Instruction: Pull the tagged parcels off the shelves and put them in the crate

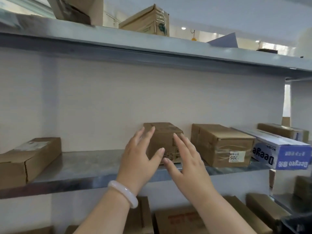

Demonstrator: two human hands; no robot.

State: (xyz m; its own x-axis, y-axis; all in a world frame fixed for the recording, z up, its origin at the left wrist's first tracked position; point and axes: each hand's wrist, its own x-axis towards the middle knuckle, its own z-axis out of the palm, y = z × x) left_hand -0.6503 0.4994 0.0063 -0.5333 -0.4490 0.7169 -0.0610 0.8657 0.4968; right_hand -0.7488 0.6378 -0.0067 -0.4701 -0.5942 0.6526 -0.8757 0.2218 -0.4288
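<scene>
With fingers spread and gripping nothing, a picker's left hand (140, 154) and right hand (185, 159) framed a small parcel (162, 137) just left of the 705-tagged box (222, 146), the pull apparently about to begin; next, a firm clasp on both sides.

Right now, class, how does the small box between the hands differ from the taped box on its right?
The small box is squarer; the taped box is longer. The taped box shows a white 705 label; the small box shows dark print. Both are brown cardboard on one shelf.
</scene>
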